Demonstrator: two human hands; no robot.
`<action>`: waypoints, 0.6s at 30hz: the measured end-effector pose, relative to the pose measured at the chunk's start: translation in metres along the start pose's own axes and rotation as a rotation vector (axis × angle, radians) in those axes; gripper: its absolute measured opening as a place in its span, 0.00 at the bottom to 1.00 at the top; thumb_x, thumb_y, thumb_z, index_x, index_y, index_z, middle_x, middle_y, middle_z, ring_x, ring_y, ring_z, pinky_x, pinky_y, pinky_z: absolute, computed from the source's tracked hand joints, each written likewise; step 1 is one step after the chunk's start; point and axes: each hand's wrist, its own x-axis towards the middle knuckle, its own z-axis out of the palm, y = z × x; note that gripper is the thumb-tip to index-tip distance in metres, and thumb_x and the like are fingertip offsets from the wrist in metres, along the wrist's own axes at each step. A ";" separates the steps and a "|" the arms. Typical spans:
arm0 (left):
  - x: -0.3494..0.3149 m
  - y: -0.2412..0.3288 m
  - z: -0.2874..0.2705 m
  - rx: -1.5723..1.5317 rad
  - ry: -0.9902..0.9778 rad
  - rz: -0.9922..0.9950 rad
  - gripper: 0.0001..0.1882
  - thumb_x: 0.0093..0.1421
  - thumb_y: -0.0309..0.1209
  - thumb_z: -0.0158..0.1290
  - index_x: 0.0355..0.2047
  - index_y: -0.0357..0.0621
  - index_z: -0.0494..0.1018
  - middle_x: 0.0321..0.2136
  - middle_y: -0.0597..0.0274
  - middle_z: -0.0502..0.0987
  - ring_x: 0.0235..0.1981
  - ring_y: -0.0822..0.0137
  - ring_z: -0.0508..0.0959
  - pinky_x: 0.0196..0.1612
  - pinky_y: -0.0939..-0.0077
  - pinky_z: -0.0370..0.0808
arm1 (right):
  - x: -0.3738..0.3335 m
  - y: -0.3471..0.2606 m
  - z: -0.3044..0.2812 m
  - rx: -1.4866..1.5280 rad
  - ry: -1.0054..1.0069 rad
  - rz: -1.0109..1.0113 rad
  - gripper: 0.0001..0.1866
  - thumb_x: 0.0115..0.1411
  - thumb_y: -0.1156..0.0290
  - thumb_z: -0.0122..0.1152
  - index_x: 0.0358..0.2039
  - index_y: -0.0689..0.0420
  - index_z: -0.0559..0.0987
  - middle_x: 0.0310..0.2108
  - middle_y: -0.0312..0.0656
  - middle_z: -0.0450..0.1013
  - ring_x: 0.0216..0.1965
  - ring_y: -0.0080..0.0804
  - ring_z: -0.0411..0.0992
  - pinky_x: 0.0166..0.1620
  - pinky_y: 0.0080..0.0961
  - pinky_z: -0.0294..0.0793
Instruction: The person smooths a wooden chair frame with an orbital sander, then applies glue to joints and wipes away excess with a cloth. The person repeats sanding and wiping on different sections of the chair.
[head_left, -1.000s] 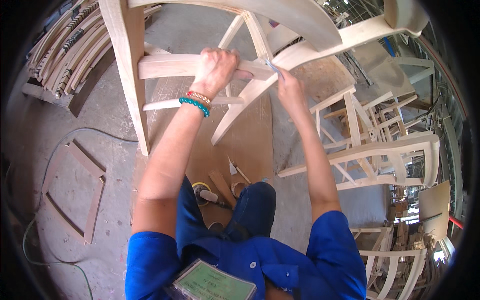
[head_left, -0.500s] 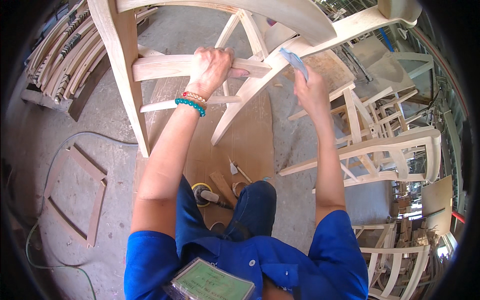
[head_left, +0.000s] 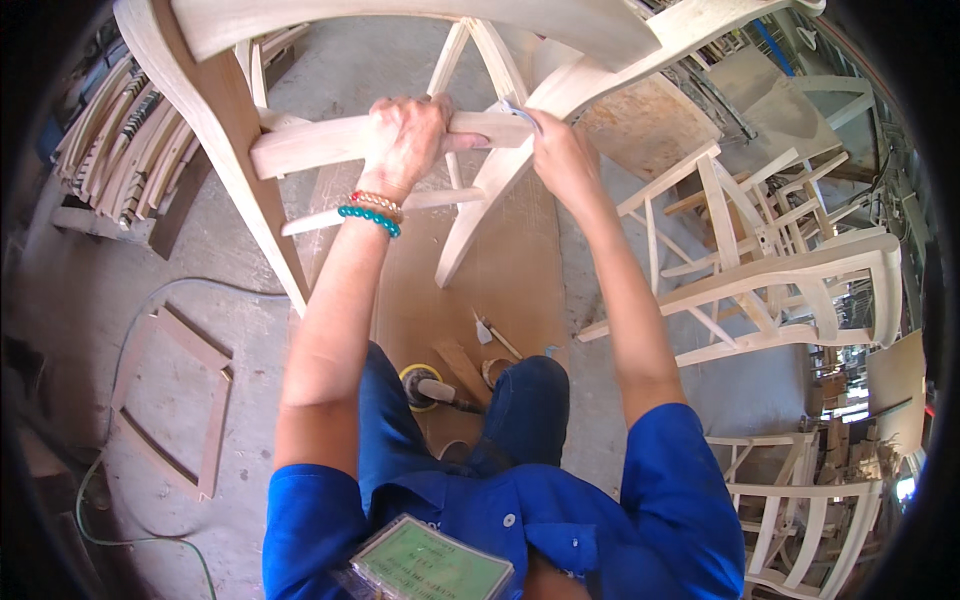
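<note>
An unfinished pale wooden chair frame (head_left: 215,120) stands tilted in front of me. My left hand (head_left: 405,140) is wrapped round its flat crossrail (head_left: 310,145), the thumb along the near side. My right hand (head_left: 565,155) pinches a folded grey-blue sheet, likely sandpaper (head_left: 522,113), against the joint where the crossrail meets the right-hand leg (head_left: 485,215). Much of the sheet is hidden by the fingers. A thinner round rung (head_left: 440,200) runs below the crossrail, partly behind my left wrist.
A round sander (head_left: 425,387) lies between my knees beside a brush (head_left: 500,338) on brown cardboard (head_left: 410,290). More chair frames (head_left: 760,280) stand at right. Curved slats (head_left: 125,135) are stacked far left; a four-sided wooden frame (head_left: 215,430) and a hose (head_left: 150,540) lie on the floor.
My right hand has moved left and slightly down, bringing the sheet from the upper leg onto the crossrail joint. My left hand keeps its hold. The whole view has shifted slightly.
</note>
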 end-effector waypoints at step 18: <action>0.001 0.013 -0.003 0.032 -0.021 -0.012 0.31 0.49 0.66 0.52 0.16 0.50 0.70 0.12 0.59 0.74 0.17 0.62 0.78 0.26 0.68 0.72 | -0.006 0.008 0.004 0.009 -0.009 0.105 0.22 0.60 0.77 0.47 0.54 0.45 0.74 0.37 0.54 0.77 0.40 0.53 0.76 0.43 0.44 0.74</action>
